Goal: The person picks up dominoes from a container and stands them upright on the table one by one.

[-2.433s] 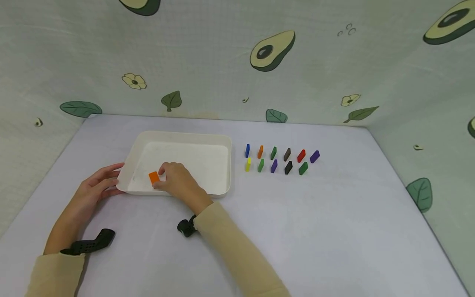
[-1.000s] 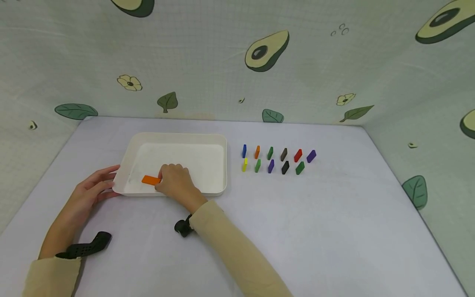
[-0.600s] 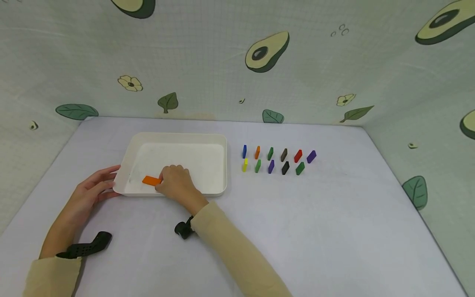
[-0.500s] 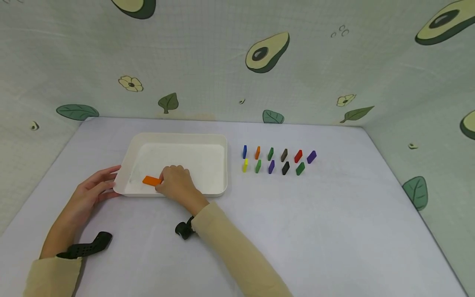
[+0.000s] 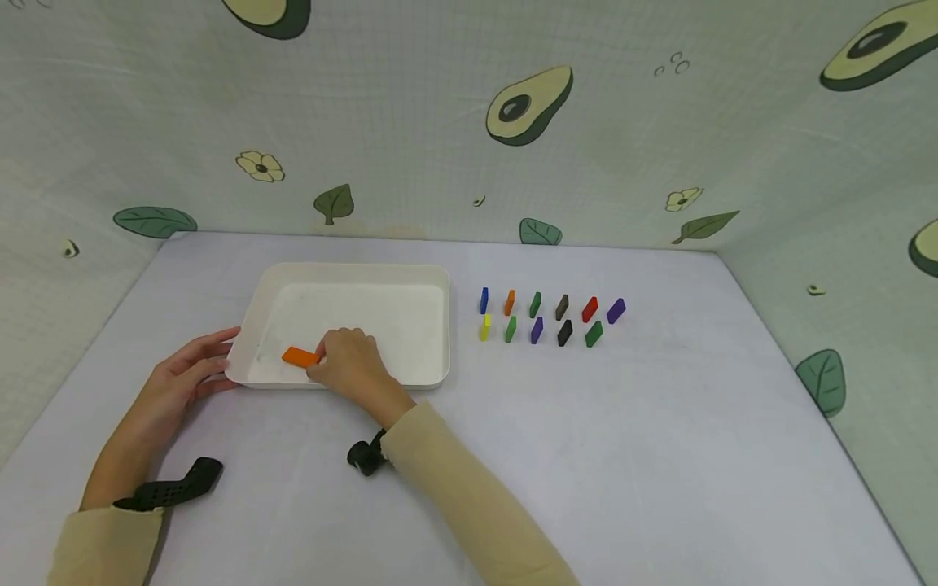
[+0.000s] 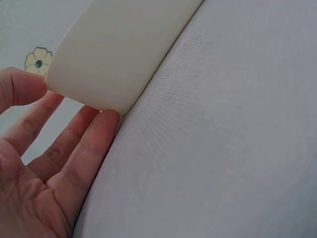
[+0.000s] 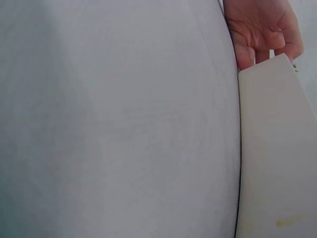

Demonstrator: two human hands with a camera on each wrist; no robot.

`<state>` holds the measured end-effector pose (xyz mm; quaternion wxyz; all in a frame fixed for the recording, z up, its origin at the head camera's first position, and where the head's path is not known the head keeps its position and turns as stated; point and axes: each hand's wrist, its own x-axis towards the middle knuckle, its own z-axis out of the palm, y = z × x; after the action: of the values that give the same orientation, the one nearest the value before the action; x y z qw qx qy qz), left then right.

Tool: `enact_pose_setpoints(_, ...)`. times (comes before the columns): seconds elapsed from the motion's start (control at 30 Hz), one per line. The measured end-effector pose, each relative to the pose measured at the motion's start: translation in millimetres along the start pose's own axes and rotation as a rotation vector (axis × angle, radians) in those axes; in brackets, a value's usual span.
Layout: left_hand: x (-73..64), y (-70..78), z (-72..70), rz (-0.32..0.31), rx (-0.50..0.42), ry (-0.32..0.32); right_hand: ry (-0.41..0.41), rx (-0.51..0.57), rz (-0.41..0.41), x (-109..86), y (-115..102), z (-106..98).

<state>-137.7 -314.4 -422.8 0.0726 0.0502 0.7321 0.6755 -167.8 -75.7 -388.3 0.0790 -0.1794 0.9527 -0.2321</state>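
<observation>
A shallow white tray lies on the table, left of middle. Over its near left part my right hand pinches the right end of an orange domino, whose long side points left. Whether the domino touches the tray floor I cannot tell. At the tray's left end, my left hand touches the outer wall with extended fingers. The left wrist view shows that hand's fingers against the tray corner. In the right wrist view the tray's outer side appears, with the left hand at its far end.
Right of the tray, several coloured dominoes stand upright in two rows, among them a blue one, a yellow one, a red one and a black one. Patterned cloth hangs behind the white table.
Since the earliest frame, the orange domino has turned in my right hand, from steeply angled to nearly level and pointing left. Over the last second both hands stay almost still.
</observation>
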Motion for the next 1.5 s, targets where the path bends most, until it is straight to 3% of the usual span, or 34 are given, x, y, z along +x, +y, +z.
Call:
enact_pose_setpoints(0.2,0.1,0.2,0.5,-0.009,0.008,0.018,-0.013,0.018,0.015,0.6,-0.6,-0.2)
enact_pose_setpoints(0.47,0.6,0.1,-0.2,0.004,-0.021,-0.011,-0.017,0.050,0.013,1.4,1.2,-1.5)
enact_pose_setpoints(0.7,-0.2,0.0,0.4,-0.013,0.030,0.007,-0.029,0.081,0.010,-1.5,0.7,-6.1)
enact_pose_setpoints(1.1,0.3,0.7,0.2,-0.017,0.067,0.021,-0.063,0.303,0.044,-9.2,7.6,-18.7)
enact_pose_setpoints(1.5,0.5,0.8,0.4,-0.003,0.031,0.010,-0.073,0.368,0.066,-11.7,20.7,-22.0)
